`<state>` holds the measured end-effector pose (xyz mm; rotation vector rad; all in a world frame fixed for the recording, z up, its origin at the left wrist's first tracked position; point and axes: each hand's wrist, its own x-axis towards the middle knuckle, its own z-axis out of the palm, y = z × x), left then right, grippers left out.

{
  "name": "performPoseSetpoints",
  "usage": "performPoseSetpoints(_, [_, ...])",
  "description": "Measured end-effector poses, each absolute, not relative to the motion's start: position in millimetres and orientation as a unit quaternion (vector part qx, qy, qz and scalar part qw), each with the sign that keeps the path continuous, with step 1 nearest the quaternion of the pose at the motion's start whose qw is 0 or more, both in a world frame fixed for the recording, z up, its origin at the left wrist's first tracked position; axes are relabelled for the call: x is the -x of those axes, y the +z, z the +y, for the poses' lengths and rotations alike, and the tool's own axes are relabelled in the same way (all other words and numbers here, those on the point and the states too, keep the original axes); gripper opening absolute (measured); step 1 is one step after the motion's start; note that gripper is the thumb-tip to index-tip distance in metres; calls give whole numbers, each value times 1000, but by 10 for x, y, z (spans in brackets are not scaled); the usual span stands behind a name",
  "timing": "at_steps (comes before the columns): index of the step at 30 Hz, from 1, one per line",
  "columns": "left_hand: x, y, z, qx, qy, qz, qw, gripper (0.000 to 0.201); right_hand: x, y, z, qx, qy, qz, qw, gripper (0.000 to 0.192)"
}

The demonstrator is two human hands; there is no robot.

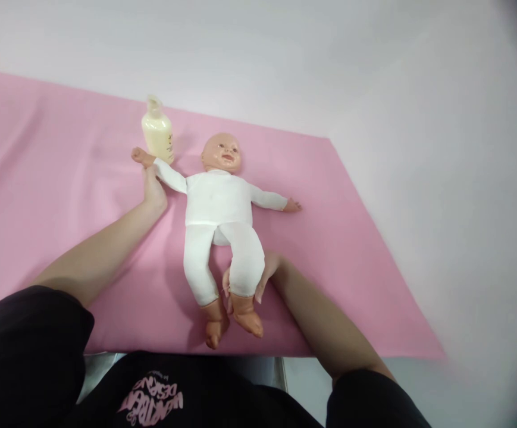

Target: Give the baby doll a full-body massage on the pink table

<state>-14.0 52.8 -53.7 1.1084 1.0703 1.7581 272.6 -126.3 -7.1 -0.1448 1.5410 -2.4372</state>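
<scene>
Pink cloth (62, 178) carries a doll (218, 202); left hand (153, 190) touches its arm by a bottle (157, 131), right hand (262, 276) clasps its leg.

The black shirt (160, 395) bears pink lettering, upside down, not clearly readable.

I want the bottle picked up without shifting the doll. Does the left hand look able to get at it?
Probably yes: the left hand lies just short of the bottle, though the doll has its arm between them.
</scene>
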Motion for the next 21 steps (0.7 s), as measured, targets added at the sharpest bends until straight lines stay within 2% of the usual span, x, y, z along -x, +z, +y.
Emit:
performPoseSetpoints(3, [113, -488, 476, -389, 719, 430, 384, 33, -2761, -157, -1250, 105, -861, 483, 118, 62])
performPoseSetpoints(6, [80, -421, 385, -516, 675, 416, 324, 44, -2832, -309, -1262, 131, -891, 432, 55, 59])
performPoseSetpoints(8, [47, -382, 301, -623, 627, 391, 256, 54, -2867, -404, -1273, 127, -901, 415, -22, 63])
performPoseSetpoints(13, [-78, -260, 20, -730, 595, 294, 162, 60, -2854, -379, -1248, 99, -871, 407, -257, 56])
performPoseSetpoints(18, [-132, -88, -169, -859, 456, 223, 65, 40, -2822, -209, -1196, -36, -858, 363, -363, 51])
performPoseSetpoints(21, [-130, -42, -166, -880, 423, 214, 37, 34, -2818, -212, -1184, -120, -846, 343, -391, 59])
